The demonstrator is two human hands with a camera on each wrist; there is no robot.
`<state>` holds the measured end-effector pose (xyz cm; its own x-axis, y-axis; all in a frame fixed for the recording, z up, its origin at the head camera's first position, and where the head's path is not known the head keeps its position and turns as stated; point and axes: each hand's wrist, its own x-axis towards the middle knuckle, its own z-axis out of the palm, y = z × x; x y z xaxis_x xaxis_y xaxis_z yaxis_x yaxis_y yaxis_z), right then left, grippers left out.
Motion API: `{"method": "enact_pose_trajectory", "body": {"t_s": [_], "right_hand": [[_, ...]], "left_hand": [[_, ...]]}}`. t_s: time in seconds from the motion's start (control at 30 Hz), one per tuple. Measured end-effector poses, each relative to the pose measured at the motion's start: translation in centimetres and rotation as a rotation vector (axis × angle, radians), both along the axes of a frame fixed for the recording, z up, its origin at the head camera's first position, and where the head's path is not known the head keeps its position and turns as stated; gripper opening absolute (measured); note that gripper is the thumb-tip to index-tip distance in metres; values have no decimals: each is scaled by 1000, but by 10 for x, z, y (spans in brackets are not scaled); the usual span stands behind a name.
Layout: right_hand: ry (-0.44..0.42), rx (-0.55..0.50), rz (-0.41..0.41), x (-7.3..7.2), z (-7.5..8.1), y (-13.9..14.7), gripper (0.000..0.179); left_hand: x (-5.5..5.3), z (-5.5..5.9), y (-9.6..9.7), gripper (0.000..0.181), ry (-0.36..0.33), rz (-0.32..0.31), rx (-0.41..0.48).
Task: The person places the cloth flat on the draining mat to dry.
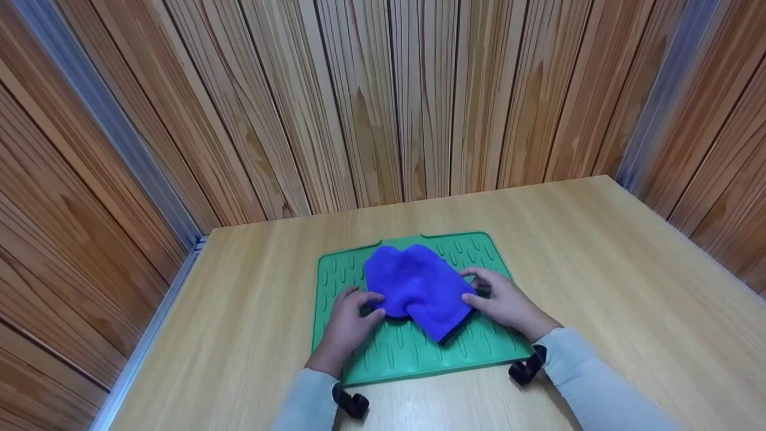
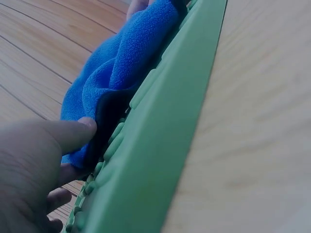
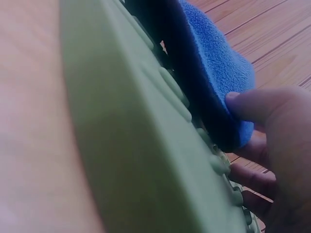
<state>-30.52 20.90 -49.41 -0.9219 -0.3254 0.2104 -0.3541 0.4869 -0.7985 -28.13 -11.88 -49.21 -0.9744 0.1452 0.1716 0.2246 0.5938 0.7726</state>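
Note:
A blue terry cloth (image 1: 416,284) with a dark underside lies bunched over a green ridged mat (image 1: 389,359). My left hand (image 1: 353,320) pinches the cloth's left edge between thumb and fingers. On the opposite side, my right hand (image 1: 502,299) pinches the right edge. In the left wrist view, the thumb presses on the cloth (image 2: 124,58) where its edge folds and the dark side shows. The right wrist view has the thumb on top of the cloth (image 3: 218,68), with fingers beneath, close to the mat's raised ridges.
The mat lies on a light wooden table (image 1: 251,335). Wood-plank walls (image 1: 371,108) rise behind the table and at both sides. Black straps with small devices (image 1: 526,366) sit on both wrists over pale sleeves (image 1: 598,383).

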Motion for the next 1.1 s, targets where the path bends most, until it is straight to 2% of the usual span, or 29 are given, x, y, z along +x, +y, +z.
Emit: {"method": "enact_pose_trajectory", "body": {"t_s": [0.13, 0.33, 0.47, 0.6, 0.8, 0.97, 1.1], "right_hand": [[37, -24, -23, 0, 0, 0, 31], [94, -14, -108, -2, 1, 6, 25], [163, 30, -177, -4, 2, 9, 22], [234, 67, -237, -5, 3, 9, 20], [293, 56, -289, -5, 3, 10, 18], [241, 27, -279, -5, 3, 10, 20], [208, 13, -255, -5, 2, 9, 24]], "left_hand": [[0, -1, -2, 9, 77, 31, 36], [5, 0, -8, 7, 135, 94, -19], [7, -2, -13, 6, 191, 101, -48], [8, -3, -16, 6, 217, 94, -53], [8, -2, -15, 6, 203, 80, -72], [8, -2, -14, 9, 131, 41, -45], [9, -4, -12, 25, 64, 36, -41]]}}
